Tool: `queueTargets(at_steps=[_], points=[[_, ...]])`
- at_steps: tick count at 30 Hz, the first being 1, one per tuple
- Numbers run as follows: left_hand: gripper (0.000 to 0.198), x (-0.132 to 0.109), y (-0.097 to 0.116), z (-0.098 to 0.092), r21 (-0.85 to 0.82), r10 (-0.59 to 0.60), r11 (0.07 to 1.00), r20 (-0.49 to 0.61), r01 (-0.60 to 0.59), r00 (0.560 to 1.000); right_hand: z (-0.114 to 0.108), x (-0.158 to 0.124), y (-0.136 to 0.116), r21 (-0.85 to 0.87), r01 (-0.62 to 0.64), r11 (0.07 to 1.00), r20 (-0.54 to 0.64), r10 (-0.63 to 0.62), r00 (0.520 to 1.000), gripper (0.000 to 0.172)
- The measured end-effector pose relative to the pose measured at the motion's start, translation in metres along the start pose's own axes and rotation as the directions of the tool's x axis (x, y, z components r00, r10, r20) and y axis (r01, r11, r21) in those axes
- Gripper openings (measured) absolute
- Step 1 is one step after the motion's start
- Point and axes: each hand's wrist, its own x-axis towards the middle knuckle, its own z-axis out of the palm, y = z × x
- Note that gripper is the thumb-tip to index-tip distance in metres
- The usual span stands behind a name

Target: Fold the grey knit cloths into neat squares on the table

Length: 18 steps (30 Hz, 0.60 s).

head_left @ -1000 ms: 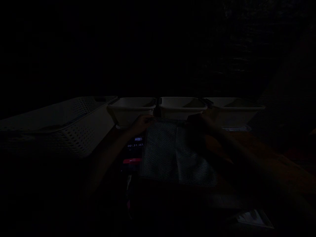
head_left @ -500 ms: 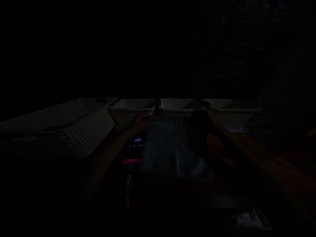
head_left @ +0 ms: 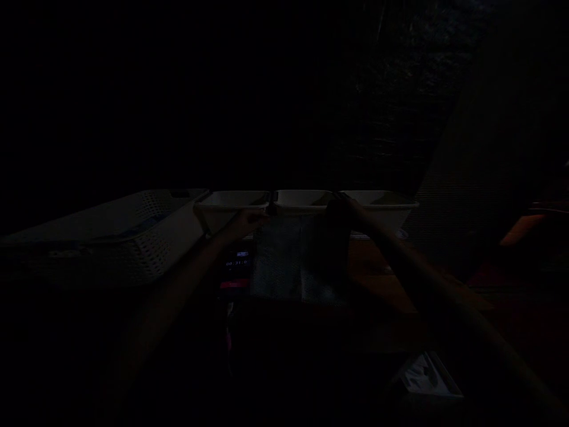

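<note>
The scene is very dark. A grey-blue textured cloth (head_left: 280, 261) hangs spread out in front of me, with a crease running down its middle. My left hand (head_left: 249, 220) is closed on its upper left corner. At the upper right corner my right hand (head_left: 349, 212) is closed on the cloth, its fingers mostly in shadow. Just left of the cloth a lit screen (head_left: 235, 263) shows timer digits, and the cloth covers part of it.
A large white perforated basket (head_left: 146, 252) stands on the left. Three white bins, a left bin (head_left: 217, 218), a middle bin (head_left: 302, 209) and a right bin (head_left: 395, 218), line up behind the cloth. A wooden surface (head_left: 377, 279) and a shiny packet-like object (head_left: 424, 376) lie to the right.
The view has turned slightly, so the bins appear farther left and lower. Both hands still grip the cloth, which now looks smaller, its lower edge higher in the picture.
</note>
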Motion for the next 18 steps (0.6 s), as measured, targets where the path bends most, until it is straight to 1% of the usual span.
queueTargets(at_steps=[3,5,8,11,14,16,18], points=[[0.032,-0.006,0.023,-0.005,0.022,0.027,0.999,0.023,-0.028,0.999,-0.013,-0.011,-0.011,0.054,0.011,0.998,-0.089,-0.006,0.996,0.021],[0.033,-0.01,0.038,-0.01,0.001,0.041,0.999,0.022,-0.041,0.999,-0.023,-0.023,-0.026,0.177,0.044,0.983,-0.122,-0.023,0.992,0.027],[0.039,-0.018,0.06,-0.019,-0.108,0.012,0.994,0.007,-0.011,1.0,-0.037,-0.043,-0.051,0.412,0.048,0.91,-0.142,0.012,0.99,0.036],[0.041,-0.027,0.081,-0.024,-0.268,-0.051,0.962,0.013,0.052,0.999,-0.049,-0.06,-0.071,0.568,-0.002,0.823,-0.092,0.066,0.994,0.039],[0.038,-0.033,0.095,-0.025,-0.365,-0.08,0.926,0.071,0.101,0.994,-0.058,-0.069,-0.081,0.654,-0.018,0.757,-0.023,0.044,0.999,0.04],[0.037,-0.034,0.099,-0.023,-0.4,-0.077,0.909,0.111,0.116,0.991,-0.059,-0.07,-0.081,0.684,-0.008,0.73,-0.005,0.015,1.0,0.039],[0.038,-0.033,0.096,-0.022,-0.427,-0.078,0.895,0.133,0.128,0.988,-0.054,-0.067,-0.075,0.697,-0.039,0.716,0.037,0.018,0.999,0.038]])
